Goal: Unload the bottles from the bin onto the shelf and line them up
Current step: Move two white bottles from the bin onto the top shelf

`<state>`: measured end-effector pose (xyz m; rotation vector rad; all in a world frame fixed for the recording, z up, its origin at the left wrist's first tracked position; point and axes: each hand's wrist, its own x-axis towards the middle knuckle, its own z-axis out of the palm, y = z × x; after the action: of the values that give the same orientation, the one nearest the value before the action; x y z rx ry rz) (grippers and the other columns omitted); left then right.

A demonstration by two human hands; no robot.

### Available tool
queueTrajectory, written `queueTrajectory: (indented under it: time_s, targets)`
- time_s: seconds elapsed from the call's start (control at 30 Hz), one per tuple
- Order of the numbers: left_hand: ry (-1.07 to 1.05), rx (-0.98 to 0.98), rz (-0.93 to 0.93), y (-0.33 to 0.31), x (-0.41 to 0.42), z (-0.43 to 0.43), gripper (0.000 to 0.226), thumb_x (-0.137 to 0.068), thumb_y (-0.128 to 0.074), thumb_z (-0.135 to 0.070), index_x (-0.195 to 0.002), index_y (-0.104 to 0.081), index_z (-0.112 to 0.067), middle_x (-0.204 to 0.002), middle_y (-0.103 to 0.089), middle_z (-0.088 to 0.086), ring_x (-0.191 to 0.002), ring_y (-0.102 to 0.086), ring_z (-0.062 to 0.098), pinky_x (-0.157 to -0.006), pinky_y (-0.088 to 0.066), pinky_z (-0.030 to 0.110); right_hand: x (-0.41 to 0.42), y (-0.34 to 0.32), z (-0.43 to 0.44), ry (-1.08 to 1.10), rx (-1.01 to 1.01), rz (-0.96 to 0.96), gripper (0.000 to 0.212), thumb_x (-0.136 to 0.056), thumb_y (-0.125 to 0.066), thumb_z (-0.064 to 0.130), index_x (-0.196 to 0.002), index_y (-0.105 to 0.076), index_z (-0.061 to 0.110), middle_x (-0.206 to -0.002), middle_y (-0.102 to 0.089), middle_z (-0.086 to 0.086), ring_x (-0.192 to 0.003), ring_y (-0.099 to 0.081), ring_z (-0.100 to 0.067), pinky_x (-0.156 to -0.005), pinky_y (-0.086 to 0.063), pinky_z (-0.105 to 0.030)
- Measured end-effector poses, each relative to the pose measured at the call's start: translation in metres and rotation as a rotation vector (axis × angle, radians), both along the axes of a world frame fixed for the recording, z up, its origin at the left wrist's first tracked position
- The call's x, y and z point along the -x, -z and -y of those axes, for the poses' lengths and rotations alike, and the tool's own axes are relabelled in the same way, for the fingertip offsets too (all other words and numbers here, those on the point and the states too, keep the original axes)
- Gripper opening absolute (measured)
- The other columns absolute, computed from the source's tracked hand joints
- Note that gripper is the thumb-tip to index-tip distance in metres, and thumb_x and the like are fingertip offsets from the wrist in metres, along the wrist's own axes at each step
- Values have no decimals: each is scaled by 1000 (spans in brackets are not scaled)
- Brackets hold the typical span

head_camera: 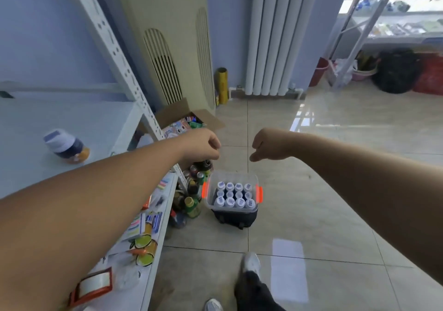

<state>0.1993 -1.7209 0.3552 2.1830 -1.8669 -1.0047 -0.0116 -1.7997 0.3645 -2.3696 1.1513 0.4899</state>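
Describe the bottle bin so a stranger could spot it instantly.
Start at the white shelf rack on the left and drop to the tiled floor by its foot. The bin there is clear plastic with orange latches, unlike the loose drinks beside it.

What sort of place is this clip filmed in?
Probably a storage room: a white metal shelf with stationery, a wall radiator, a standing air conditioner, and a bin of bottles on the tiled floor.

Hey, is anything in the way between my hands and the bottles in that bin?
Nothing visible. The bin has no lid, the bottles stand with caps exposed, and the left hand and right hand hang empty above it.
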Motion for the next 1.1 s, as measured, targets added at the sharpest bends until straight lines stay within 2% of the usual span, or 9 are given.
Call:
queueTrajectory:
  time_s: [0.13, 0.23, 0.33, 0.4, 0.53, 0.7, 0.83, 0.93, 1.1]
  targets:
    - [-41, -117, -29, 65, -10, 40, 34, -83, -74, -30, -116, -70, -23, -109, -70, -7, -95, -66, 10, -86, -55, 29, -11, 66, 54, -3, -63, -37, 48, -93, -64, 37, -61, -42, 9, -78, -44, -8, -76, -44, -25, -68, -35, -27]
    - [-81, -194, -40, 117, -20, 61, 33, -82, -76, -30, -114, -71, -23, -106, -71, -7, -94, -66, 9, -79, -50, 24, -18, 118, 80, 21, -124, -67, 48, -91, -65, 36, -58, -41, 12, -71, -46, -7, -77, -47, -27, -67, -35, -27]
    - [-129, -252, -68, 170, -30, 71, 35, -82, -76, -32, -115, -71, -20, -108, -71, -5, -97, -66, 11, -84, -52, 26, -25, 176, 94, 71, -192, -59, 35, -89, -67, 36, -90, -67, 1, -96, -66, -14, -93, -61, -32, -77, -47, -30]
    - [-154, -294, -97, 208, -35, 73, 39, -81, -77, -31, -116, -70, -17, -111, -71, -2, -100, -67, 14, -90, -54, 31, -30, 218, 95, 87, -239, -66, 42, -87, -67, 35, -111, -68, 0, -109, -69, -14, -103, -63, -34, -85, -51, -33]
    - [-162, -406, -123, 287, -41, 73, 42, -82, -77, -33, -121, -68, -17, -115, -70, 1, -103, -66, 18, -96, -54, 39, -41, 300, 89, 77, -298, -81, 32, -86, -63, 33, -97, -64, 2, -95, -64, -14, -82, -54, -29, -68, -40, -29]
    - [-156, -450, -117, 380, -38, 71, 44, -84, -72, -35, -124, -64, -18, -121, -67, 1, -110, -63, 22, -97, -52, 39, -55, 391, 72, 124, -336, -86, 23, -87, -60, 37, -90, -57, 14, -93, -60, -7, -91, -58, -30, -69, -40, -30]
    - [-131, -429, -61, 444, -30, 66, 38, -85, -66, -37, -115, -64, -14, -110, -67, 4, -98, -62, 26, -80, -53, 38, -68, 450, 50, 202, -331, -66, 28, -88, -56, 40, -100, -53, 14, -87, -50, -1, -95, -56, -29, -68, -43, -33]
    - [-112, -429, -28, 481, -22, 60, 35, -83, -67, -44, -106, -62, -18, -97, -65, 1, -84, -59, 24, -61, -42, 32, -77, 485, 35, 191, -295, -103, 33, -86, -57, 43, -103, -55, 16, -95, -62, -3, -86, -60, -26, -68, -41, -32]
    - [-152, -365, -12, 511, -16, 49, 26, -83, -66, -30, -104, -60, -16, -100, -63, 4, -92, -62, 29, -70, -40, 32, -83, 512, 22, 185, -122, -78, 27, -83, -61, 41, -96, -56, 18, -88, -62, -1, -88, -55, -24, -69, -31, -31]
